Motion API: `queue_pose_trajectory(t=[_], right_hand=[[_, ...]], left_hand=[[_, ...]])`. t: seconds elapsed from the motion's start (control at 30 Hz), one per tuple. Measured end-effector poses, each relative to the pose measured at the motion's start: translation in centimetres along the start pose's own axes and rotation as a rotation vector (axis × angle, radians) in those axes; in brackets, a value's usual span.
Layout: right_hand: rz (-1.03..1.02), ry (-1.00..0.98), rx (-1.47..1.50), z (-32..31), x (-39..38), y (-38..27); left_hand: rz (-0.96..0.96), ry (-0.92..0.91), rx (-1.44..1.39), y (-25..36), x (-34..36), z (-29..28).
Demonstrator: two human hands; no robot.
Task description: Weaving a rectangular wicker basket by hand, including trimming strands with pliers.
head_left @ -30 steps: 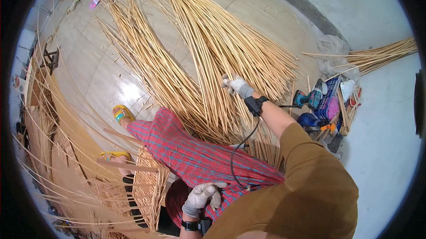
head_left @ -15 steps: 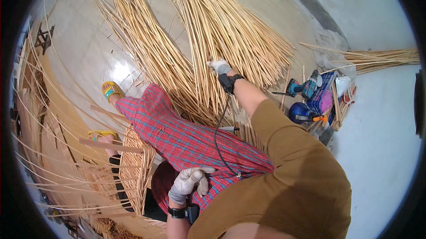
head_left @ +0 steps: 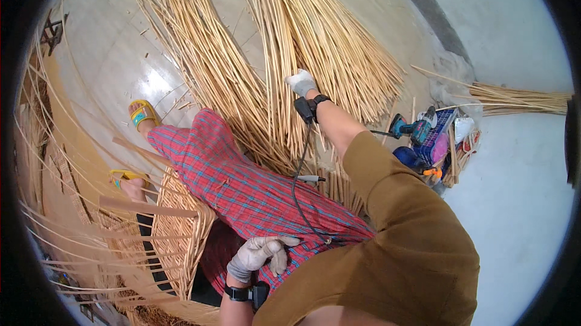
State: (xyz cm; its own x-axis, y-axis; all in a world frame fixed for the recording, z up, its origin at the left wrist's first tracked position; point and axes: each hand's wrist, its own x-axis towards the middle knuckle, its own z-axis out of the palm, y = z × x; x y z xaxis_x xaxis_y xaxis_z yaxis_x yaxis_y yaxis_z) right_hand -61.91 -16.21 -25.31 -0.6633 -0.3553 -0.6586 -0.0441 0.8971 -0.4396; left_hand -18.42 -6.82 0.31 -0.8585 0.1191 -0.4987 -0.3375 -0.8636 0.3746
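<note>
My right hand (head_left: 301,82), in a white glove with a dark strap and cable at the wrist, is at the larger bundle of pale rattan rods (head_left: 330,42). Its fingers look closed against the rods, but what they grip is hidden. Near my lap, my left hand (head_left: 264,256), gloved in off-white, rests over the red plaid cloth (head_left: 242,163) covering my leg. Its index finger is stretched out and the others are loosely bent, with nothing seen in them. Left of the cloth, a partly woven wicker piece (head_left: 169,223) has long loose strips sticking out.
A second rod bundle (head_left: 200,42) lies alongside the first on the tiled floor. At right are a teal power drill (head_left: 417,126), a blue basket (head_left: 440,129) and more rods (head_left: 520,96) by a white wall. Yellow sandals (head_left: 144,111) are on my feet.
The view has shifted slightly. My right hand stays at the rods, its fingers now more tucked in. My left hand keeps nearly the same pose on the cloth.
</note>
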Motion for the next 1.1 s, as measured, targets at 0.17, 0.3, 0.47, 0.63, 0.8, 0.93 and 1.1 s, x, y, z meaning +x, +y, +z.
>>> queue_pose_trajectory(t=[0.17,0.3,0.47,0.63,0.8,0.93,1.1], right_hand=[[0.006,-0.18,0.842,1.8,2.3,1.9],[-0.051,-0.128,0.695,2.2,3.5,2.7],[-0.133,-0.054,0.551,2.7,2.8,2.0],[-0.144,0.214,-0.007,3.7,2.0,0.7],[-0.068,0.019,0.156,2.0,2.9,1.5],[-0.115,-0.039,0.342,-0.4,3.5,3.3],[-0.191,-0.239,0.375,-0.8,6.8,6.5]], left_hand=[[-0.033,0.013,0.032,0.1,-0.1,-0.1],[0.01,-0.02,0.038,0.0,-0.1,-0.2],[-0.009,-0.03,0.03,0.1,0.1,-0.4],[-0.023,-0.034,0.033,0.2,0.0,-0.4],[-0.023,-0.018,0.04,0.2,-0.1,-0.3],[-0.028,-0.016,0.03,0.2,0.0,-0.4],[-0.009,-0.039,0.019,0.1,0.0,-0.6]])
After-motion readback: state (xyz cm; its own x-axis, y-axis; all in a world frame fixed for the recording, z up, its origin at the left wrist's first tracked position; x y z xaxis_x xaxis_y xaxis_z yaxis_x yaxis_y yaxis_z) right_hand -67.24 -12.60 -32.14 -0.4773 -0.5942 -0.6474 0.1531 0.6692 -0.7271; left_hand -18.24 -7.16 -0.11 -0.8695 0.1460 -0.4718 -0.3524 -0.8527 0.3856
